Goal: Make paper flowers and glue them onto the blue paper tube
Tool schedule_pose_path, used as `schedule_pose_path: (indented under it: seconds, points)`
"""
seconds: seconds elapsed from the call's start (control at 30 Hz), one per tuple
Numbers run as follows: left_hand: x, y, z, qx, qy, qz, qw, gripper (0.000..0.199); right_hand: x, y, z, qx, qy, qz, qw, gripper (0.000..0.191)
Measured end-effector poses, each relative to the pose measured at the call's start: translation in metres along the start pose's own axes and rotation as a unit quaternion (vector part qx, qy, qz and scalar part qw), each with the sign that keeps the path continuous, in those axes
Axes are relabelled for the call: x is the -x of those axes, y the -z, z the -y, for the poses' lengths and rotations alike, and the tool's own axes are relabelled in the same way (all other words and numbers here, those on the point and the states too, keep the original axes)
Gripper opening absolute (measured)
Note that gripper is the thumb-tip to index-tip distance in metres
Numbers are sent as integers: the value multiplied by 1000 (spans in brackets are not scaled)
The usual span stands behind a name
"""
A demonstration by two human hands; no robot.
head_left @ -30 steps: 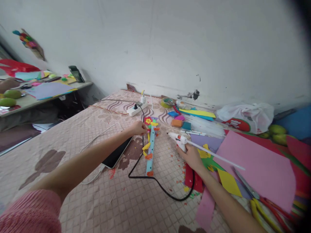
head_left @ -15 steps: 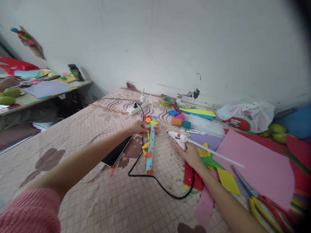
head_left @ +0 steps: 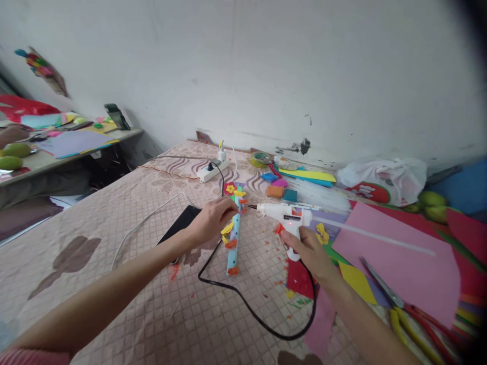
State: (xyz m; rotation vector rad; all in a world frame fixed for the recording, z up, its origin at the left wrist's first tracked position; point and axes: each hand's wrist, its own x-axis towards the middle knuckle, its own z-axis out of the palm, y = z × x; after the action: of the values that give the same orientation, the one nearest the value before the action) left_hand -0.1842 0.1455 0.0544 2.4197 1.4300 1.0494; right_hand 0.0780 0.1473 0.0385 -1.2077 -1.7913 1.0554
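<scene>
A white glue gun (head_left: 291,215) with a clear glue stick out of its back is in my right hand (head_left: 310,248), its nozzle pointing left at the upper part of a light blue strip (head_left: 235,228). Orange and yellow pieces sit along the strip, and a red piece with a yellow flower (head_left: 230,188) is at its far end. My left hand (head_left: 216,215) is closed beside the strip's upper part, fingers pinched near the nozzle; what they hold is too small to name. A black phone (head_left: 180,223) lies partly behind my left hand and forearm.
A black cord (head_left: 258,317) loops across the near cloth. Behind stands a white power strip (head_left: 213,171). To the right are pink paper (head_left: 399,258), scissors (head_left: 395,299), clay blocks (head_left: 275,191) and a plastic bag (head_left: 384,180). Another person's hand (head_left: 13,133) shows at the far left table.
The glue gun in my right hand has turned level and its nozzle has come up to the strip. My left hand has shifted slightly right and nearer, over the strip's edge.
</scene>
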Motion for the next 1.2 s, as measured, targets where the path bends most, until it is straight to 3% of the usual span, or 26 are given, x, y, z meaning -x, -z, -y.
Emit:
schedule_pose_path:
  seconds: [0.2,0.47,1.2]
  points:
    - [7,5,-11,-52,-99,-38,993,11,9,2,16,15,16,65,998,43]
    - [11,4,-10,-99,-161,-64,980,9,9,2,14,38,52,70,995,39]
    - [14,9,-11,-134,-185,-56,972,12,11,2,23,76,56,72,993,34]
